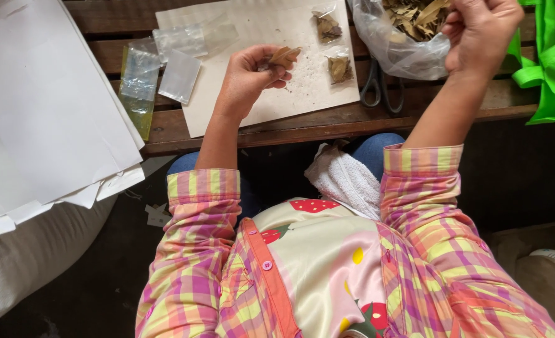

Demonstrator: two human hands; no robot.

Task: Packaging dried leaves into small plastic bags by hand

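Closest in, a white towel sits bunched on the lap, right under the near edge of the wooden slat bench. On the bench a pale sheet of paper runs from the near edge back to the far one. The left hand hovers over it, fingers curled shut around a few dried bay leaves. Two small sealed packets of leaves lie on the paper's right side, one behind the other. Scissors sit just right of the paper, half under a big clear bag of dried leaves at the far edge. The right hand is up at that bag, fingers bunched, but can't tell if it's got anything. Empty little plastic bags lie toward the left end, next to a stack of white sheets. Green fabric bag at the right end. Dark floor underneath.
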